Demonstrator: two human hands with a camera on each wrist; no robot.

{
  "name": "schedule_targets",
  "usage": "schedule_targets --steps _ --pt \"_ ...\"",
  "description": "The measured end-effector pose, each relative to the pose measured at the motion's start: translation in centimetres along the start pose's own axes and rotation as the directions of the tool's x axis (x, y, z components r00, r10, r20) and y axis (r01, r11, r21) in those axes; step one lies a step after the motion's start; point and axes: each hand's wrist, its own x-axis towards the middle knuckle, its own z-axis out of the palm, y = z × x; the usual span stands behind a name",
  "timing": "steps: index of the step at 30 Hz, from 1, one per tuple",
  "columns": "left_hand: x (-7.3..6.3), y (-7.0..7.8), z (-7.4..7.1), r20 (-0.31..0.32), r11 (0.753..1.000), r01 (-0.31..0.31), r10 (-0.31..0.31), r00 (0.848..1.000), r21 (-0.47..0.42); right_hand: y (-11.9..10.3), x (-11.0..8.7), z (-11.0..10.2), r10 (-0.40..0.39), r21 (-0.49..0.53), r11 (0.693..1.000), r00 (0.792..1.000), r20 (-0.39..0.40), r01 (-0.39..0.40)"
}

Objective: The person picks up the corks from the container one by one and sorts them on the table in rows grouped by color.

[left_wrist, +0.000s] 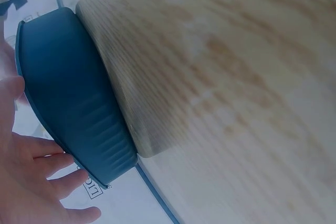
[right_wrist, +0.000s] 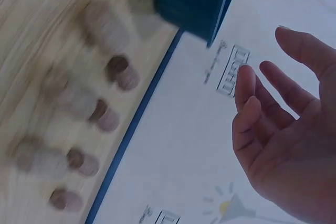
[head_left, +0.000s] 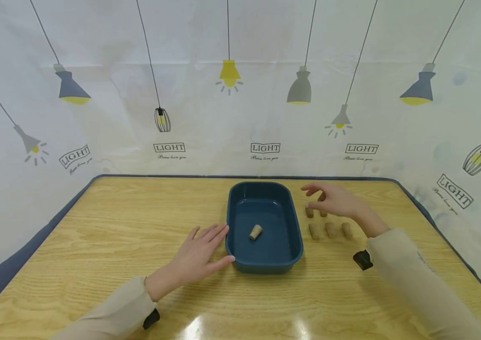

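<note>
A dark blue rectangular tray (head_left: 264,267) stands on the wooden table, with one cork (head_left: 255,232) lying tilted on its floor. My left hand (head_left: 198,252) rests against the tray's left rim, fingers spread and fairly straight. In the left wrist view, its fingertips touch the rim of the tray (left_wrist: 73,93). Right of the tray my right hand (head_left: 336,200) hovers over the upright corks (head_left: 330,230), partly hiding the back row. The right wrist view shows this hand (right_wrist: 294,124) with loosely bent fingers and nothing held. Beneath it the corks (right_wrist: 107,24) stand in two rows, the nearer ones blurred.
The wooden table (head_left: 117,226) has a dark blue edge (head_left: 159,176) along its back. Behind it hangs a white backdrop (head_left: 206,113) printed with lamps and the word LIGHT. Black wrist straps (head_left: 363,260) show at both sleeves.
</note>
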Motion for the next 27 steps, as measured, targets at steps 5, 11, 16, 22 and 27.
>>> schedule_targets --steps 5,11,16,22,27 --pt "0.0 0.0 0.0 0.002 1.000 0.000 0.000 1.000 -0.006 -2.2 1.4 0.8 0.009 -0.011 1.000 1.000 0.001 -0.009" --pt "0.1 0.0 -0.1 0.000 1.000 0.000 0.000 1.000 -0.004 -4.4 3.1 1.1 -0.039 -0.044 0.998 0.999 0.019 0.040" --pt "0.1 0.0 -0.1 0.007 1.000 0.005 -0.005 1.000 -0.003 -5.9 4.7 1.1 -0.045 -0.059 0.997 0.997 0.056 0.048" --pt "0.1 0.1 -0.2 0.011 1.000 0.006 -0.006 1.000 -0.006 -7.6 6.7 1.8 -0.036 -0.100 0.994 0.995 0.088 0.045" --pt "0.1 0.1 -0.2 0.017 1.000 0.010 -0.010 1.000 -0.010 -8.4 8.2 2.8 0.009 -0.061 0.998 0.995 0.099 -0.003"
